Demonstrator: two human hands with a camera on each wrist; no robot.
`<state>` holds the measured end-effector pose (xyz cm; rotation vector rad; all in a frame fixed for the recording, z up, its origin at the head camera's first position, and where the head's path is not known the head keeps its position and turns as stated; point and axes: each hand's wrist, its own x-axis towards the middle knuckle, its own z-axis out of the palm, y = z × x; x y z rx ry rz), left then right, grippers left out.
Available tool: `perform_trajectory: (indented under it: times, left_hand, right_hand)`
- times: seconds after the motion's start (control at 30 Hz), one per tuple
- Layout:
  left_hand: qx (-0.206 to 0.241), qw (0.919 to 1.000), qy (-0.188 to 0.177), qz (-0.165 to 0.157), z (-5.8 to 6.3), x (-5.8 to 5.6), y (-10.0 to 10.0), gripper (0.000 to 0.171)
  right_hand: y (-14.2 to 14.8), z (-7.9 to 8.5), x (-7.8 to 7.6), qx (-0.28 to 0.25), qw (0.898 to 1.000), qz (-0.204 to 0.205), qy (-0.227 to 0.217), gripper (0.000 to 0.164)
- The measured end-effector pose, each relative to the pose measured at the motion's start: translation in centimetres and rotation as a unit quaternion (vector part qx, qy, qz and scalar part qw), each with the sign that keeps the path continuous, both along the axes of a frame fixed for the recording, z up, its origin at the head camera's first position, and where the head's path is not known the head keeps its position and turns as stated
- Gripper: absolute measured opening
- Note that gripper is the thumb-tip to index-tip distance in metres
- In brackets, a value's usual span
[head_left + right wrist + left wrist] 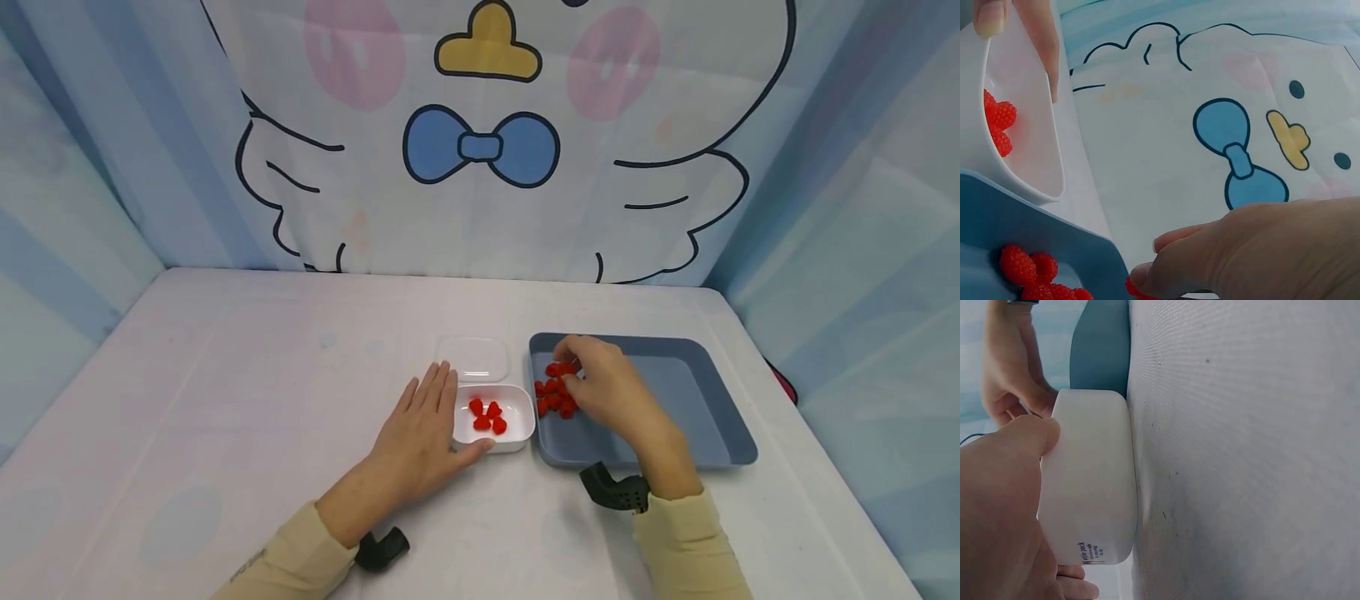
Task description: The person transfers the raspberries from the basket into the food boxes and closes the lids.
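Note:
My left hand (pixel 423 429) lies with straight fingers along the left wall of a small white box (pixel 517 444), its thumb at the near rim. Several red raspberries (pixel 482 423) sit inside this box. Over the left part of a blue-grey tray (pixel 690 400), my right hand (pixel 611 385) reaches down with bent fingers. A raspberry (pixel 1133 288) shows at the right fingertips in the right wrist view, partly hidden by the thumb. More raspberries (pixel 1018 265) lie grouped in the tray beside that hand.
Behind the white box a clear plastic lid (pixel 474 358) lies on the white tabletop (pixel 225 400). The tray's left wall stands close against the box. A curtain (pixel 480 225) with a cartoon print hangs along the table's back edge.

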<state>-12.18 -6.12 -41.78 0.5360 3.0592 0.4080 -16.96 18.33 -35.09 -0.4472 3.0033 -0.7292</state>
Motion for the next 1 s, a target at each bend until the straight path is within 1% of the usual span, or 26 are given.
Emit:
perform_trajectory:
  times: [0.2,0.37,0.6,0.73,0.87,1.0]
  left_hand:
    - [0.0,1.0,-0.001,0.003,-0.3,0.1,-0.1,0.1]
    - [0.0,1.0,0.0,0.003,-0.1,0.1,-0.1,0.101]
    - [0.005,1.0,0.0,0.0,0.0,0.1,0.0,0.101]
    - [0.006,1.0,0.003,-0.001,0.0,0.0,0.0,0.101]
    - [0.0,1.0,-0.005,0.0,0.1,0.1,0.0,0.101]
    - [-0.002,0.9999,-0.01,0.001,0.0,0.0,0.0,0.101]
  right_hand:
    - [-0.5,-0.2,0.1,-0.001,1.0,0.02,0.015,0.023]
    - [-1.1,-0.1,0.3,0.002,0.999,0.042,0.023,0.024]
    - [-1.8,-0.1,0.6,0.002,0.996,0.073,0.056,0.025]
    - [-2.2,-0.2,0.7,0.002,0.994,0.087,0.063,0.026]
    - [-2.5,-0.4,0.8,0.008,0.992,0.112,0.064,0.026]
    - [-3.0,-0.6,0.9,0.007,0.987,0.139,0.075,0.026]
